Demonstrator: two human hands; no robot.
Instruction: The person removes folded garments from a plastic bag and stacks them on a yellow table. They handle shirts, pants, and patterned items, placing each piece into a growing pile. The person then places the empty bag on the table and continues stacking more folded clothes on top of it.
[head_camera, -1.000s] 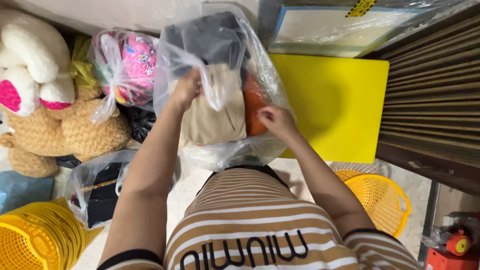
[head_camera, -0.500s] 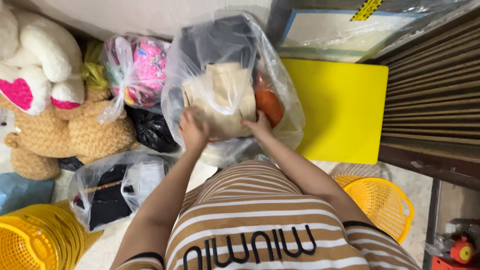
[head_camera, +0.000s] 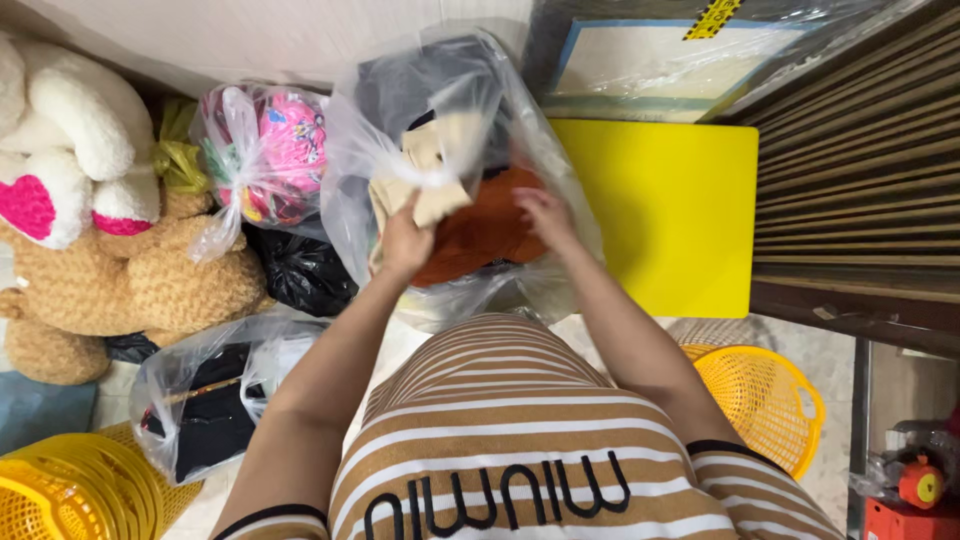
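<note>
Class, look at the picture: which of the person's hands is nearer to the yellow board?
Right. The right hand is inside the clear bag, on the side next to the yellow board. The left hand grips beige cloth farther from it.

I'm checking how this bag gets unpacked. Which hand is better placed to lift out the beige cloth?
Probably the left hand: it already grips the beige cloth inside the clear plastic bag. The right hand rests on the orange garment.

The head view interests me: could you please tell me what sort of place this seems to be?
Probably a home storage corner or a small shop's stock area. Clear plastic bags of clothes and plush toys are piled on the floor, with stacked yellow baskets beside them. The hands, left and right, reach into one bag.
</note>
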